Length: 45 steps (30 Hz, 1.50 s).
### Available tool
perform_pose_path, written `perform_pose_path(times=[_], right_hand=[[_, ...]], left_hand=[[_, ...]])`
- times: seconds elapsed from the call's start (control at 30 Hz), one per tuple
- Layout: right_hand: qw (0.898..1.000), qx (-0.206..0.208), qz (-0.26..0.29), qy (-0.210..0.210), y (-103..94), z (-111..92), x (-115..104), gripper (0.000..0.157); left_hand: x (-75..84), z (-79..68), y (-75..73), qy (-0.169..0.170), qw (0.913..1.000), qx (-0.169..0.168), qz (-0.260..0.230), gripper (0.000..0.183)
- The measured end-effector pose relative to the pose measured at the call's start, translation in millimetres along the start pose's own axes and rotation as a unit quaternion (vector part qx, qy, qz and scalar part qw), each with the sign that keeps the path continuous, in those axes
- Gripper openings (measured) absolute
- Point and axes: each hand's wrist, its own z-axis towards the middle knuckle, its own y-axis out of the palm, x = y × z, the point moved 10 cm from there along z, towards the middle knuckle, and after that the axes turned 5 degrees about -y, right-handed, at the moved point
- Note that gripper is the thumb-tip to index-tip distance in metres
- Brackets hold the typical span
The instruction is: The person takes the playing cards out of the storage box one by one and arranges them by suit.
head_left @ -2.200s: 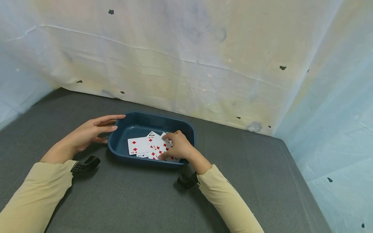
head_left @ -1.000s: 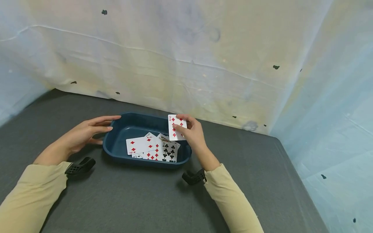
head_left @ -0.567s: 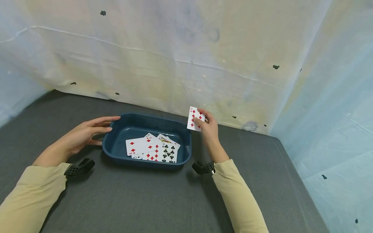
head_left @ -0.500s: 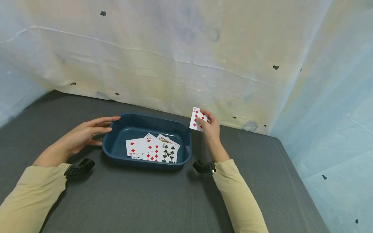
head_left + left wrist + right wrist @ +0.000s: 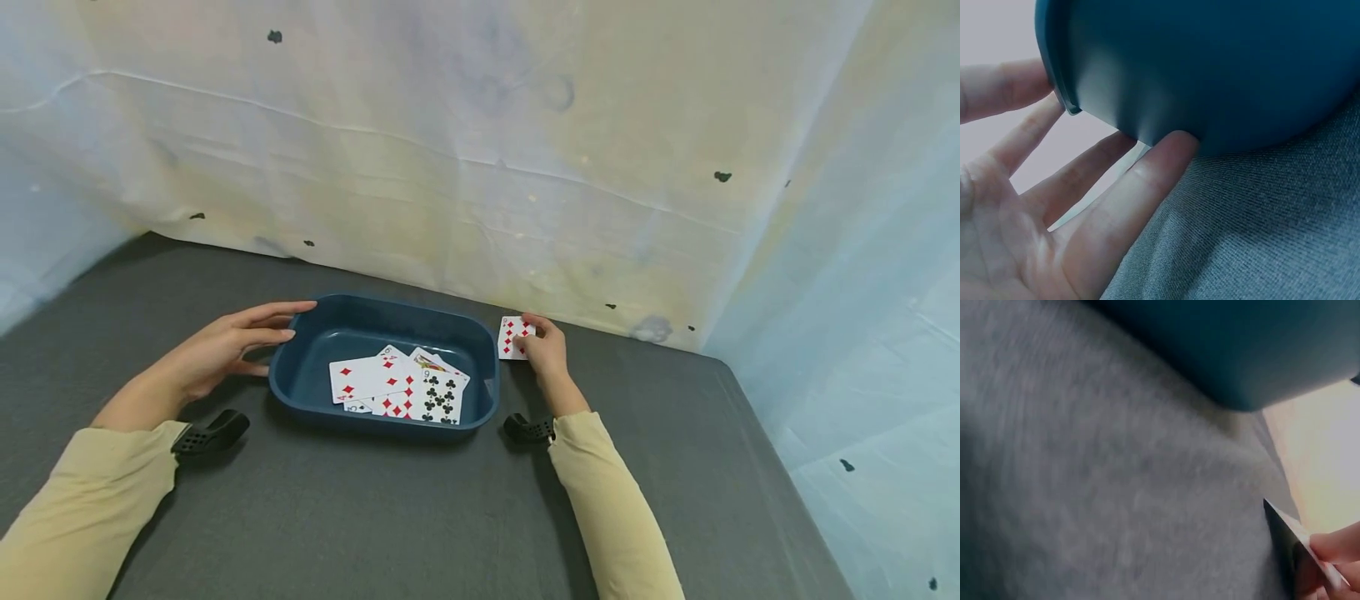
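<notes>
"What did you make of that tub (image 5: pixel 390 321)?"

"Smooth and dark blue, a rounded rectangle with a thin rim. The left hand (image 5: pixel 213 354) was at its left end, its grip wide, the fingers spread and nearly straight, one at the rim and the thumb against the outer wall."

"And the right hand (image 5: pixel 550 350)?"

"Its grip was narrow, thumb and fingers pinching a white card with red diamonds (image 5: pixel 510 337) just beyond the tub's right end, near its far corner. The card was tilted, its low edge close to the grey, fabric-topped bench (image 5: pixel 337 508); I couldn't tell whether it touched."

"Much room there?"

"Only a small gap from card to tub. Behind the tub, a short strip of bench ran back to a wrinkled pale sheet (image 5: pixel 375 150); on the tub's near side it stretched wider."

"Could you read anything?"

"The held card's corner looked like a 9. Inside the tub, toward its near side, flat cards overlapped: a nine of clubs (image 5: pixel 444 397) rightmost, a diamond card marked 4 (image 5: pixel 366 379) leftmost."
</notes>
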Motion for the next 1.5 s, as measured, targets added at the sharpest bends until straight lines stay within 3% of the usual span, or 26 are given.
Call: perform_pose_path(times=[0.2,0.4,0.63,0.9,1.2,1.5], right_hand=[[0.989,0.005,-0.136,-0.06,-2.1,1.4,-10.3,0.057],[0.985,0.011,-0.167,-0.05,-2.2,0.0,-8.2,0.046],[0.995,0.026,-0.079,-0.052,-7.5,-6.7,-22.3,0.041],[0.997,-0.009,0.023,-0.07,1.5,-28.4,-65.6,0.04],[0.991,-0.077,0.014,-0.106,25.2,-60.8,-107.0,0.037],[0.984,-0.142,0.05,-0.098,62.6,-76.3,-113.7,0.037]], left_hand=[[0.9,0.1,0.0,0.001,1.0,0.001,0.006,0.063],[-0.2,0.6,0.5,0.001,1.0,0.001,0.008,0.062],[-0.6,0.6,1.8,0.003,1.0,-0.002,0.002,0.062],[-0.7,1.2,2.3,0.002,1.0,-0.002,-0.003,0.062],[-2.9,3.4,1.7,0.008,1.0,0.001,0.0,0.062],[-2.2,6.8,4.5,0.008,1.0,0.0,-0.003,0.062]])
